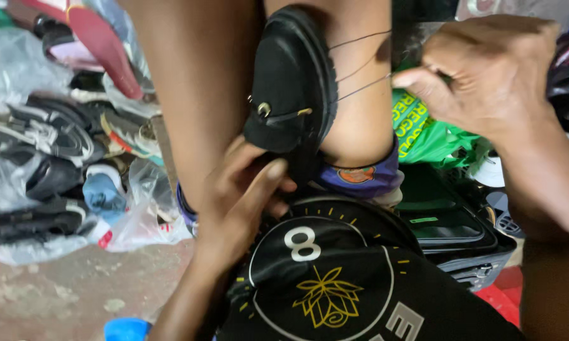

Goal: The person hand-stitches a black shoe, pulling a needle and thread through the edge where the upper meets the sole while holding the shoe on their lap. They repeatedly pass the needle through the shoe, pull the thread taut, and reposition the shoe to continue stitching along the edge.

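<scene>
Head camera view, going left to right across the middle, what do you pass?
Pile of shoes in plastic bags → left hand gripping the toe of the black shoe → taut thread → right hand pulling it, green bag beneath.

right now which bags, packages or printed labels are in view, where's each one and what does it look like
Green bag: right of the knees, under the right hand, crumpled, bright green with yellow print.
Clear plastic bag: floor at left beside the shoes, crinkled, a small red label at its edge.
Black case: lower right, boxy, with a small green label on top.
Blue lid: bottom edge, round, plain.
</scene>
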A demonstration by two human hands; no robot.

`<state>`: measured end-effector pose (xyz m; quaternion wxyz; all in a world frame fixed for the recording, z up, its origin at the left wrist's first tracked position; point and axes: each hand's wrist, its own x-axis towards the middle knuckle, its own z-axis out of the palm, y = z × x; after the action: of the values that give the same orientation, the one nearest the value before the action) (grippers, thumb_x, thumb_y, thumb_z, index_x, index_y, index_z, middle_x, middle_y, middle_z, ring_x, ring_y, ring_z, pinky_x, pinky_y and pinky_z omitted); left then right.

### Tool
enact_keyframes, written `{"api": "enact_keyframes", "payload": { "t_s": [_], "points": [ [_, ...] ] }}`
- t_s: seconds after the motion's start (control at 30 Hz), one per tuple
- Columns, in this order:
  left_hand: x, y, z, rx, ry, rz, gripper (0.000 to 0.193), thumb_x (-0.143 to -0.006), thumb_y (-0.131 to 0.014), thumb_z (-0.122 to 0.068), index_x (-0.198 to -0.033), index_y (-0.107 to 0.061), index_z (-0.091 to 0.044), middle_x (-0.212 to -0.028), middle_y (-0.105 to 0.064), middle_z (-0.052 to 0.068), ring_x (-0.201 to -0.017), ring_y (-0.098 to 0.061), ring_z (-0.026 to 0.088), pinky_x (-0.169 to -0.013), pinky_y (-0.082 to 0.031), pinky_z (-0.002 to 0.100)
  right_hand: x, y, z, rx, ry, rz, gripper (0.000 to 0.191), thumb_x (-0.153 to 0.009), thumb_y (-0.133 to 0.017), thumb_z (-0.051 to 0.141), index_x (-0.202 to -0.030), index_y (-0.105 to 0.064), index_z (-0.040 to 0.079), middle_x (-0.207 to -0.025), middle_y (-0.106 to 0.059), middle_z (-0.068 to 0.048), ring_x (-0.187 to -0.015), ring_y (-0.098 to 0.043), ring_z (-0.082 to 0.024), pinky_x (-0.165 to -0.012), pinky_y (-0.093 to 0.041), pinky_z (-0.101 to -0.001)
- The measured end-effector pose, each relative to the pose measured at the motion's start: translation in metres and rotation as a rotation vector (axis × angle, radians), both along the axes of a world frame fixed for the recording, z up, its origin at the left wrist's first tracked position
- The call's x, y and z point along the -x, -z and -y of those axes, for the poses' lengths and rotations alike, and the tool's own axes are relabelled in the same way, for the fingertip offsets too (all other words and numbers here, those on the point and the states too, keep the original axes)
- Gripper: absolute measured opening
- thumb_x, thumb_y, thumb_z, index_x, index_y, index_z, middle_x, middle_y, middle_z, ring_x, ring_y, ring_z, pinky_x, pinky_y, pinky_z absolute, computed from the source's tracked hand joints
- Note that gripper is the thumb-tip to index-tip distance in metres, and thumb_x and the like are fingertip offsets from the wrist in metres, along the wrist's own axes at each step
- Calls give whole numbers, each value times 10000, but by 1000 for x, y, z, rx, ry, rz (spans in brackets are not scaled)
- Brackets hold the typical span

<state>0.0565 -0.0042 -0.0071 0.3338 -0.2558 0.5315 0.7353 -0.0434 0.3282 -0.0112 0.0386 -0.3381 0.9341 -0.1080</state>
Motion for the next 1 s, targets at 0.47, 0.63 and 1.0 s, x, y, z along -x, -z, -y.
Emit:
{"api": "enact_keyframes", "payload": {
  "t_s": [0.47, 0.63, 1.0],
  "points": [
    [60, -28, -55, 883, 487, -1305, 304, -869, -736, -52, -1167, -688, -17, -1170, -662, 85, -921, -643, 237, -712, -542, 315, -21, -33, 22, 40, 96, 86, 494, -921, -776, 464, -713, -620, 43, -718, -619, -67, -579, -589, -262, -554, -432, -366],
    [62, -14, -53, 792, 456, -1221, 174, -1018, -743, -82, -1165, -652, -92, -1092, -655, 36, -923, -615, 220, -761, -532, 321, -4, -24, 39, 191, -86, 114, 284, -938, -834, 397, -826, -750, 150, -790, -683, -12, -662, -633, -181, -602, -474, -328],
    [44, -21, -19, -19, -43, -625, 295, -1057, -555, -28, -1346, -511, 8, -816, -575, -17, -673, -539, 40, -753, -540, 234, -11, 37, 24, 389, 234, 36, 61, -1091, -672, 11, -1062, -620, 23, -1067, -626, -116, -906, -647, -258, -782, -515, -343]
  ]
}}
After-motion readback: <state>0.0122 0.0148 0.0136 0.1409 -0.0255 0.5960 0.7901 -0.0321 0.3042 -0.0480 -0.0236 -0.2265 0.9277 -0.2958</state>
